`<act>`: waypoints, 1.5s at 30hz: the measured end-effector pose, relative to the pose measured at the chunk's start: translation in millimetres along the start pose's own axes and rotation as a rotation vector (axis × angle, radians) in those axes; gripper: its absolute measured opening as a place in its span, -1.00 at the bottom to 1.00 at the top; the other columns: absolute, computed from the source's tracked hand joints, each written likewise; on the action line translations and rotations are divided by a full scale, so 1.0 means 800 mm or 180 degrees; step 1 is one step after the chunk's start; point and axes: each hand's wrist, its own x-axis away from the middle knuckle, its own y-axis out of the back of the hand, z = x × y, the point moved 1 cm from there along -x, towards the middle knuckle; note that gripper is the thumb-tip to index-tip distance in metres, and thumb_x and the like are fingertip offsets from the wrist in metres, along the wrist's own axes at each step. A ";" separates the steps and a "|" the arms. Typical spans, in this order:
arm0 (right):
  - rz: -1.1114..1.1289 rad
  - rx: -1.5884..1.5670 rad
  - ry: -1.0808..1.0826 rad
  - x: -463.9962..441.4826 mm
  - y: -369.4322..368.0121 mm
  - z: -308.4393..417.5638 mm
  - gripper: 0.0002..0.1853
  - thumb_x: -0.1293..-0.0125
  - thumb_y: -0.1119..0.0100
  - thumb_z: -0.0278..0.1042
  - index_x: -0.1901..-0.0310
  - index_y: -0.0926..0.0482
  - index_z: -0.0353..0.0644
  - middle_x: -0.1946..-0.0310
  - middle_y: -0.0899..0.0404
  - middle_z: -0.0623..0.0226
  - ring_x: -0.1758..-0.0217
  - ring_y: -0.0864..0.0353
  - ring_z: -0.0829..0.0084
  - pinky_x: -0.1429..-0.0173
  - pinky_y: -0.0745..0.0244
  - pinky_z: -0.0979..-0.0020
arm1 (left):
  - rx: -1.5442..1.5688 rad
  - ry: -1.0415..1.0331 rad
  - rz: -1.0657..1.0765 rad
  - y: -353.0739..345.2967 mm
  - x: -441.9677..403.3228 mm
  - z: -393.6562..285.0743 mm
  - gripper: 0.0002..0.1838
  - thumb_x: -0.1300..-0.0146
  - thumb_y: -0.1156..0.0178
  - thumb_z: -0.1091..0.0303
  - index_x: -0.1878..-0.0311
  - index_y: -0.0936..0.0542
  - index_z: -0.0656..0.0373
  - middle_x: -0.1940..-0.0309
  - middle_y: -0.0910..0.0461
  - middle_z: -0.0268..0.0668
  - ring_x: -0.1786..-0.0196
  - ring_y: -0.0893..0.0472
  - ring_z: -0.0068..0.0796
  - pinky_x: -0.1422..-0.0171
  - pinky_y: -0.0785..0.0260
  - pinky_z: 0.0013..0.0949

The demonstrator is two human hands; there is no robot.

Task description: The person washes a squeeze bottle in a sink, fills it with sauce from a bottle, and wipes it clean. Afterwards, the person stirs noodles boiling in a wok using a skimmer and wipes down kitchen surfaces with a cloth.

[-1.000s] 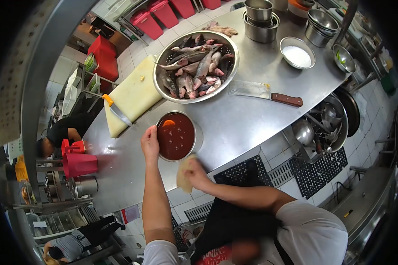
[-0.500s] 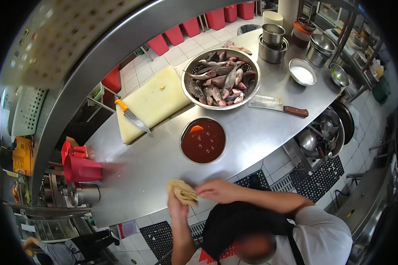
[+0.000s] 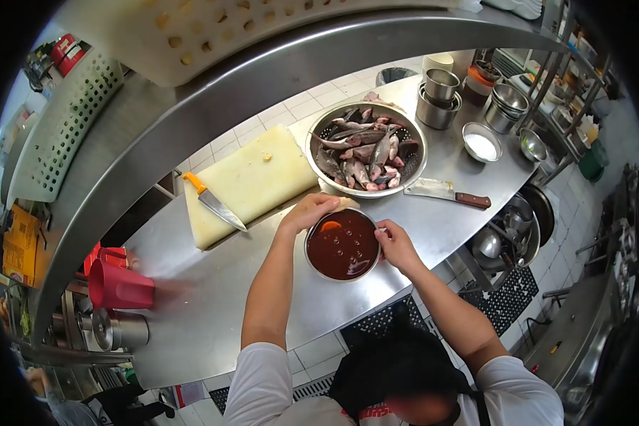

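Observation:
A round steel bowl (image 3: 307, 257) full of dark red-brown liquid, with an orange piece floating in it, sits on the steel table in front of me. My left hand (image 3: 312, 213) is closed at the bowl's upper left rim on a folded beige cloth (image 3: 346, 203), which is mostly hidden under the fingers. At the right rim, my right hand (image 3: 396, 245) pinches the bowl's edge. Just beyond stands a large steel colander (image 3: 420, 157) heaped with whole fish (image 3: 362, 150).
A knife with an orange handle (image 3: 220, 208) lies on the cream cutting board (image 3: 263, 177). To the right are a cleaver (image 3: 440, 190), a bowl of white grains (image 3: 483, 147) and stacked steel pots (image 3: 437, 113). A red container (image 3: 121, 284) stands at the left. A steel shelf (image 3: 192, 106) arches overhead.
Both hands have moved from the table's near edge up to the bowl. The cloth went with my left hand to the rim, and my right hand took hold of the opposite side.

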 end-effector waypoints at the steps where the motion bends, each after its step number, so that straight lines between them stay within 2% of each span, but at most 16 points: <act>1: -0.0011 -0.0060 -0.0012 0.002 0.000 -0.004 -0.79 -0.47 -0.03 -0.34 0.01 -0.50 -0.26 0.49 -0.58 0.24 0.55 -0.62 0.44 0.53 -0.58 0.38 | 0.0091 -0.0072 -0.0124 -0.003 0.003 0.005 -0.53 -0.38 -0.18 0.03 -0.14 -0.64 0.22 0.09 -0.68 -0.25 0.05 -0.59 -0.50 -0.10 -0.42 -0.41; 7: -0.0396 0.0407 0.0390 -0.011 -0.005 -0.033 -0.81 -0.44 -0.05 -0.34 0.06 -0.54 -0.25 0.52 -0.55 0.25 0.60 -0.56 0.42 0.53 -0.50 0.36 | 0.1711 -0.0003 -0.1117 -0.028 0.081 0.049 -0.58 -0.47 -0.10 0.15 -0.20 -0.57 0.25 0.06 -0.66 -0.32 0.03 -0.57 -0.62 -0.11 -0.41 -0.50; 9: -0.0364 0.0056 0.0090 0.001 -0.008 -0.011 -0.80 -0.43 -0.08 -0.31 0.06 -0.55 -0.25 0.52 -0.54 0.28 0.52 -0.53 0.43 0.41 -0.47 0.31 | 0.2023 -0.0077 -0.1732 -0.064 0.114 0.056 -0.57 -0.49 -0.07 0.19 -0.25 -0.49 0.30 0.04 -0.64 -0.30 -0.01 -0.55 -0.61 -0.14 -0.40 -0.49; 13: -0.0456 0.0669 0.0895 -0.019 0.004 -0.046 -0.80 -0.46 -0.05 -0.30 0.06 -0.56 -0.23 0.46 -0.54 0.37 0.46 -0.47 0.59 0.41 -0.41 0.49 | 0.2730 0.0431 -0.3239 -0.165 0.166 0.061 -0.58 -0.49 -0.07 0.27 -0.29 -0.41 0.29 -0.08 -0.57 -0.26 -0.12 -0.52 -0.53 -0.17 -0.41 -0.42; 15: -0.0216 0.0266 0.0503 -0.013 0.006 -0.032 -0.81 -0.47 -0.04 -0.31 0.04 -0.56 -0.19 0.43 -0.54 0.43 0.46 -0.46 0.64 0.42 -0.42 0.56 | 0.3487 0.0082 -0.3032 -0.213 0.196 0.040 -0.66 -0.47 -0.09 0.24 -0.17 -0.46 0.23 0.06 -0.54 -0.33 0.09 -0.53 -0.56 -0.02 -0.43 -0.45; 17: -0.0086 -0.0048 0.0390 -0.015 0.008 -0.033 -0.81 -0.48 -0.03 -0.30 0.01 -0.54 -0.15 0.41 -0.53 0.50 0.48 -0.46 0.67 0.46 -0.44 0.58 | 0.4545 0.0218 -0.2812 -0.251 0.220 0.034 -0.71 -0.45 -0.11 0.29 -0.12 -0.46 0.22 0.06 -0.55 -0.29 0.02 -0.55 -0.52 -0.10 -0.46 -0.39; 20: 0.0282 -0.0179 0.0124 -0.015 0.017 -0.016 -0.80 -0.49 -0.02 -0.28 -0.03 -0.50 -0.14 0.40 -0.54 0.50 0.52 -0.48 0.70 0.53 -0.51 0.57 | 0.4638 -0.0147 -0.3461 -0.230 0.293 0.027 -0.72 -0.44 -0.12 0.33 -0.12 -0.45 0.24 0.04 -0.54 -0.28 -0.06 -0.56 -0.45 -0.17 -0.47 -0.32; 22: 0.0447 -0.0229 -0.0194 -0.019 0.029 -0.010 -0.77 -0.48 -0.05 -0.27 -0.07 -0.49 -0.14 0.37 -0.57 0.49 0.52 -0.53 0.70 0.52 -0.58 0.55 | 0.3672 0.0285 -0.4607 -0.192 0.373 0.083 -0.61 -0.46 -0.09 0.30 -0.25 -0.41 0.28 -0.14 -0.51 -0.16 -0.18 -0.51 -0.32 -0.22 -0.46 -0.26; 24: 0.0621 -0.0073 -0.0299 -0.023 0.036 0.003 -0.75 -0.47 -0.08 -0.27 -0.08 -0.48 -0.16 0.37 -0.56 0.49 0.53 -0.54 0.69 0.51 -0.58 0.56 | 0.2049 0.0823 -0.5069 -0.112 0.479 0.123 -0.54 -0.51 -0.01 0.14 -0.27 -0.42 0.31 -0.10 -0.54 -0.09 -0.14 -0.55 -0.31 -0.22 -0.44 -0.29; 26: 0.0688 0.0060 -0.0425 -0.019 0.039 0.020 -0.71 -0.44 -0.13 -0.25 -0.09 -0.48 -0.19 0.38 -0.55 0.47 0.54 -0.55 0.66 0.48 -0.59 0.55 | 0.0412 0.1573 -0.5351 -0.029 0.583 0.239 -0.48 -0.49 0.00 0.05 -0.30 -0.41 0.27 -0.11 -0.56 -0.02 -0.12 -0.56 -0.13 -0.28 -0.38 -0.22; 27: 0.0711 0.0122 -0.0458 -0.020 0.039 0.022 -0.71 -0.44 -0.14 -0.25 -0.08 -0.48 -0.19 0.38 -0.54 0.46 0.54 -0.55 0.65 0.46 -0.60 0.54 | -0.0290 0.1718 -0.5054 0.007 0.609 0.264 -0.43 -0.48 0.02 0.01 -0.37 -0.35 0.22 -0.25 -0.46 0.03 -0.29 -0.45 -0.01 -0.39 -0.27 -0.10; 29: 0.0700 0.0244 -0.0526 -0.019 0.042 0.026 -0.71 -0.43 -0.15 -0.24 -0.07 -0.49 -0.19 0.38 -0.54 0.44 0.54 -0.56 0.64 0.43 -0.60 0.53 | -0.1121 0.4222 -0.4766 0.055 0.578 0.230 -0.42 -0.48 0.05 0.05 -0.44 -0.27 0.17 -0.40 -0.29 0.05 -0.45 -0.25 0.05 -0.47 -0.12 0.03; 33: 0.0706 0.0459 -0.0588 -0.008 0.044 0.035 -0.69 -0.40 -0.19 -0.23 -0.07 -0.49 -0.20 0.36 -0.56 0.38 0.53 -0.57 0.58 0.39 -0.60 0.50 | -0.2203 0.3226 -0.4235 0.088 0.495 0.276 -0.40 -0.45 0.04 0.15 -0.49 -0.20 0.12 -0.48 -0.16 0.04 -0.52 -0.12 0.08 -0.53 0.00 0.08; 37: 0.0784 0.0506 -0.0670 0.000 0.053 0.040 -0.68 -0.41 -0.13 -0.34 -0.13 -0.47 -0.24 0.32 -0.55 0.35 0.48 -0.59 0.55 0.34 -0.62 0.49 | -0.2306 0.1911 -0.4059 0.019 0.400 0.257 -0.40 -0.38 -0.02 0.31 -0.48 -0.23 0.15 -0.44 -0.20 0.11 -0.47 -0.19 0.10 -0.52 0.01 0.04; 42: 0.0983 0.0553 -0.0554 0.022 0.097 0.012 -0.69 -0.41 -0.15 -0.29 -0.10 -0.50 -0.24 0.29 -0.56 0.35 0.47 -0.57 0.57 0.35 -0.58 0.51 | -0.2216 0.1884 -0.3710 -0.181 0.347 0.162 -0.31 -0.22 -0.05 0.47 -0.48 -0.25 0.19 -0.42 -0.23 0.14 -0.46 -0.23 0.09 -0.50 -0.03 0.05; 45: 0.1277 0.0814 -0.0437 0.057 0.116 -0.024 -0.67 -0.42 -0.18 -0.22 -0.09 -0.51 -0.23 0.33 -0.54 0.39 0.47 -0.57 0.59 0.38 -0.54 0.55 | -0.1872 0.1085 -0.3577 -0.295 0.286 0.090 -0.33 -0.21 -0.05 0.48 -0.46 -0.29 0.21 -0.41 -0.25 0.13 -0.49 -0.21 0.07 -0.51 0.03 0.09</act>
